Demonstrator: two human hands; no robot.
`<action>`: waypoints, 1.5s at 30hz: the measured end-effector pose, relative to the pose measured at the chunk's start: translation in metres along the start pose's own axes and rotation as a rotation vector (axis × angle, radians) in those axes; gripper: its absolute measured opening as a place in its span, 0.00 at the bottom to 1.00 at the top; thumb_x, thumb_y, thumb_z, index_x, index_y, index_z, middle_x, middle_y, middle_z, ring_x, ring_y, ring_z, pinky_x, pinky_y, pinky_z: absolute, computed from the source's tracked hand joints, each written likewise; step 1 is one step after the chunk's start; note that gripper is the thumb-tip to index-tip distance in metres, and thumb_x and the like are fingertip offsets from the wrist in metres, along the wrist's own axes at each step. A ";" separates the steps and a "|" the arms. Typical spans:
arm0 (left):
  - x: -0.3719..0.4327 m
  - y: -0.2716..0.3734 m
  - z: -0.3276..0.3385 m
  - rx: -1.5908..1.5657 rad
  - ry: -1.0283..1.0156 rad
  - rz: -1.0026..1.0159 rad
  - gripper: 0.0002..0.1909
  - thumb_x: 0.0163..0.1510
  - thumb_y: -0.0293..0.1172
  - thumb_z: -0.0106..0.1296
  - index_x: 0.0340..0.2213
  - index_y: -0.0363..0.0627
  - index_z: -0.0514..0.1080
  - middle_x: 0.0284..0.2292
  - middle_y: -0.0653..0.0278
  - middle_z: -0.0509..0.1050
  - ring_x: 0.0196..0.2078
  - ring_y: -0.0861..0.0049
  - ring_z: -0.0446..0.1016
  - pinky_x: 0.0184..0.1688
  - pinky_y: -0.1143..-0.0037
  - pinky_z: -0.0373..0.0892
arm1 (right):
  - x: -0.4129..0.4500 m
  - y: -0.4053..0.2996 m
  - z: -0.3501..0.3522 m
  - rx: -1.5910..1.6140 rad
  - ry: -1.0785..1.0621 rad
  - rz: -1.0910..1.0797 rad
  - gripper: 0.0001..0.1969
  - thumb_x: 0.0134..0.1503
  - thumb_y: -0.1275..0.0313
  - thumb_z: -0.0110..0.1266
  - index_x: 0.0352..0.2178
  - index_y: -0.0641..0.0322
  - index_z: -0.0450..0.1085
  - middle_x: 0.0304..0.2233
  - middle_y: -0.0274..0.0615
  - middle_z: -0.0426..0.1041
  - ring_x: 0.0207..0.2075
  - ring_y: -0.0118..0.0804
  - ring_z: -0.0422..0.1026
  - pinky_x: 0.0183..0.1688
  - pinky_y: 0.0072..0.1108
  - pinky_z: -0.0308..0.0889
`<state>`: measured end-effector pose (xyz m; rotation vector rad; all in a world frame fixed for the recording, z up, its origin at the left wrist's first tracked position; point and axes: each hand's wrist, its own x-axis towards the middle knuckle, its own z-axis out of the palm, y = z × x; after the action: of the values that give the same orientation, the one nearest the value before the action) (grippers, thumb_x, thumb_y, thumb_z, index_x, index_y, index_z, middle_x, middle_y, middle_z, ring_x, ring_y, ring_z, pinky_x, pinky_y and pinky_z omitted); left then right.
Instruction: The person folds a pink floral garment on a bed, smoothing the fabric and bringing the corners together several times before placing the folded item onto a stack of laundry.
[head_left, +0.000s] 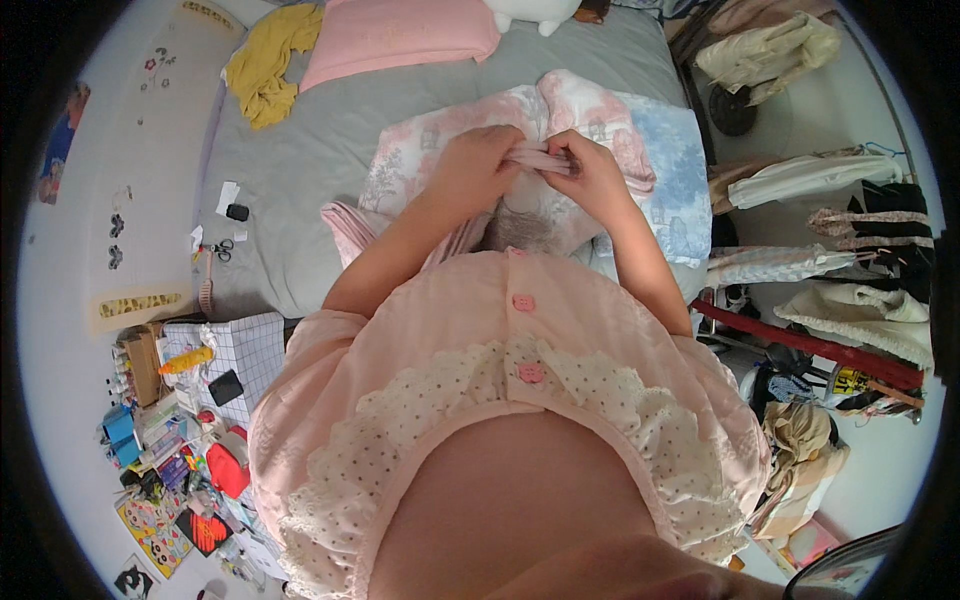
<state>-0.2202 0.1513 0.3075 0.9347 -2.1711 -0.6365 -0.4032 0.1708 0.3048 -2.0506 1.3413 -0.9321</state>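
Pinched between my two hands is a gathered, pale pink strip of fabric (536, 156), apparently an edge of the printed cloth. My left hand (480, 159) grips its left end, and my right hand (589, 171) closes on the right end. Beneath them, a pink-and-white printed cloth (409, 142) with a toile-like pattern spreads in loose folds over the bed. One bunched fold (592, 112) rises just beyond my right hand. A striped pink part (349, 229) shows by my left forearm. To the right lies a blue-and-white printed cloth (667, 172), partly covered by the pink one.
The grey bed sheet (270, 195) holds a pink pillow (401, 34), a mustard garment (270, 64), a white plush toy (534, 9) and scissors (221, 250). A cluttered table with a checked cover (259, 352) stands at left. Hanging clothes (814, 180) line the right.
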 end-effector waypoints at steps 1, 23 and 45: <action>-0.003 0.002 -0.004 -0.006 0.068 -0.039 0.11 0.35 0.23 0.44 0.27 0.37 0.64 0.22 0.53 0.67 0.26 0.63 0.67 0.27 0.73 0.63 | -0.001 0.007 0.000 0.005 -0.009 -0.001 0.13 0.34 0.76 0.54 0.26 0.62 0.60 0.23 0.42 0.67 0.25 0.40 0.67 0.26 0.22 0.62; -0.117 -0.014 -0.126 -0.145 1.024 -0.324 0.05 0.46 0.22 0.35 0.24 0.37 0.63 0.21 0.71 0.62 0.23 0.89 0.58 0.25 0.88 0.55 | 0.023 0.204 0.054 -0.279 -0.407 -0.191 0.15 0.35 0.71 0.55 0.28 0.64 0.66 0.28 0.46 0.63 0.31 0.46 0.63 0.33 0.28 0.59; -0.016 -0.062 0.016 0.194 -0.216 -0.303 0.25 0.31 0.43 0.55 0.33 0.46 0.66 0.34 0.59 0.68 0.35 0.64 0.67 0.35 0.71 0.64 | 0.043 0.048 0.071 -0.243 -0.387 -0.308 0.11 0.37 0.73 0.47 0.27 0.62 0.64 0.26 0.44 0.64 0.32 0.44 0.64 0.32 0.28 0.61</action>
<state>-0.1969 0.1273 0.2504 1.3718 -2.3324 -0.7055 -0.3645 0.1167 0.2364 -2.5146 0.9869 -0.4653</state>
